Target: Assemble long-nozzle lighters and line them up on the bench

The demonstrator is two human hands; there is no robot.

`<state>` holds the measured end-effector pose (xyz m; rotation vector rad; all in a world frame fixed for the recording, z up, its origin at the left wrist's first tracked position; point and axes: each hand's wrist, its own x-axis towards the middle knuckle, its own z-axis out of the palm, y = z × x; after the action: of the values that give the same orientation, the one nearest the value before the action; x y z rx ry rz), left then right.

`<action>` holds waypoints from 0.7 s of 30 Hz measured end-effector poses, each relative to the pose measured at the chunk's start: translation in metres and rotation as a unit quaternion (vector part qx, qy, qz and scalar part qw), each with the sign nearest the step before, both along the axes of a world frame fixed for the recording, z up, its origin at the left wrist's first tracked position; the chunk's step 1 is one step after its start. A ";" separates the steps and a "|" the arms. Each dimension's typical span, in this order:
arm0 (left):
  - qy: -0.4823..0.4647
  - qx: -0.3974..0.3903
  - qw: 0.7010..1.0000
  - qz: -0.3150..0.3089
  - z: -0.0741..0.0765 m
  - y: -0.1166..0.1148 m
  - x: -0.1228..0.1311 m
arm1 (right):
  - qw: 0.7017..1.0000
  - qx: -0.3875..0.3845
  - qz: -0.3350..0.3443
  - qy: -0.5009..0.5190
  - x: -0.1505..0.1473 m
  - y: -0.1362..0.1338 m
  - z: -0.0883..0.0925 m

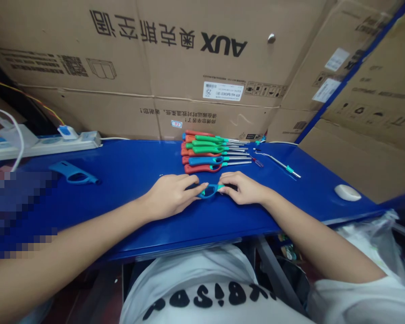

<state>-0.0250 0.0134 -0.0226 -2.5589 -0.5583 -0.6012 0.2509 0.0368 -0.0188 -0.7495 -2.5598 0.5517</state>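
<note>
Printed cardboard (pixel 175 67) stands behind the blue table (pixel 135 157), where a pile of lighters (pixel 205 149) lies just beyond the hands. The left hand (pixel 172 193), fingers nearly closed, grips one end of a blue handle (pixel 207 196) in front of the pile; the right hand (pixel 243 188) pinches its turquoise end (pixel 220 186). This looks like seating or adjusting that end; the next move likely calls for a steady left hold and fine right-finger pressure.
</note>
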 end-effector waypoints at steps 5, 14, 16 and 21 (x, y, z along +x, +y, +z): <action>-0.037 -0.087 0.994 0.050 -0.006 0.005 0.004 | 0.999 -0.038 -0.035 -0.012 0.003 0.004 0.002; -0.049 -0.263 0.955 0.131 0.003 0.012 -0.001 | 0.983 -0.120 -0.116 -0.073 0.032 0.011 0.016; -0.058 -0.275 0.950 0.136 0.005 0.013 -0.003 | 0.981 -0.099 -0.158 -0.062 0.043 0.016 0.019; -0.070 -0.309 0.939 0.132 0.005 0.011 -0.002 | 0.907 0.039 -0.415 -0.060 0.080 0.040 0.016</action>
<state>-0.0272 0.0247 -0.0174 -2.9391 -1.2950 -0.5793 0.3306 0.0766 -0.0032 -1.7363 -2.0457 0.1138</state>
